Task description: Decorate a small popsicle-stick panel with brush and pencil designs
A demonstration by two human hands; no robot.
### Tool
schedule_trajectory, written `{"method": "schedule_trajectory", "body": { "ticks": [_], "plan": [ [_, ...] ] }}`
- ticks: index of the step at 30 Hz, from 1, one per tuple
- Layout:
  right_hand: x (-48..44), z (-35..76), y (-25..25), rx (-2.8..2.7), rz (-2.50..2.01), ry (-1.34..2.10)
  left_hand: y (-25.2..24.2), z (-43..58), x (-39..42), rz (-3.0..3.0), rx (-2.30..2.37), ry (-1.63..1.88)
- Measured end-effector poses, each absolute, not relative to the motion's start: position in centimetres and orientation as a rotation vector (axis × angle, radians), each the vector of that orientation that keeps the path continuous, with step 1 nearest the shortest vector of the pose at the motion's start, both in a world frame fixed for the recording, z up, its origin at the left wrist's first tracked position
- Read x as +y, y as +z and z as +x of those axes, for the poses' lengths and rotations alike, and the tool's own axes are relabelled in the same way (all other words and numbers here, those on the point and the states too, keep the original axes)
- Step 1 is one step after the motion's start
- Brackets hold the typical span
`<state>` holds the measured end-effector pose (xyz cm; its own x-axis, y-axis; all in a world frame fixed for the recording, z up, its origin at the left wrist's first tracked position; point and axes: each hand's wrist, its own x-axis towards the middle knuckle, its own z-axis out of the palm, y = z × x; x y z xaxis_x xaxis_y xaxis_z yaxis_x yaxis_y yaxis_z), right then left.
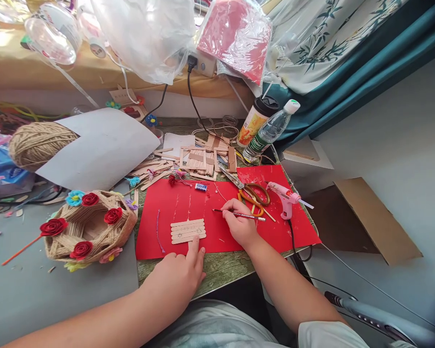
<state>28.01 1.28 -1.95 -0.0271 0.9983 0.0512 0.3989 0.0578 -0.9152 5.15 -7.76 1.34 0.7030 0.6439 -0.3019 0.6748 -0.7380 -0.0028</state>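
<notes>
On the red sheet (223,241) lies a small panel of wooden sticks (187,231) with pencil marks and star-like drawings. My left hand (183,270) touches the panel's lower right edge with an extended index finger; the thumb is apart and the other fingers are curled. Right of the panel, my right hand (240,223) pinches a pencil (252,216), its tip pointing left above the sheet. An eraser (200,187) sits above the panel. Scissors (253,192) with orange-brown handles lie beyond my right hand, and a pink glue gun (285,197) rests farther right.
A twine basket with red flowers (90,229) stands at left, below a twine ball (43,145) and white paper (101,145). Loose wooden sticks (199,159) are piled behind the sheet. A bottle (268,133) and a cup (255,121) stand at the back right.
</notes>
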Motion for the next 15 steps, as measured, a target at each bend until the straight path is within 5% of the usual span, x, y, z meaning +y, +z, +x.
{"method": "schedule_trajectory", "body": {
  "ticks": [15],
  "plan": [
    [1.27,28.06,-2.06,-1.523,-1.467,0.988,1.27,5.19,-7.74,2.760,1.103,-0.420]
  ]
}}
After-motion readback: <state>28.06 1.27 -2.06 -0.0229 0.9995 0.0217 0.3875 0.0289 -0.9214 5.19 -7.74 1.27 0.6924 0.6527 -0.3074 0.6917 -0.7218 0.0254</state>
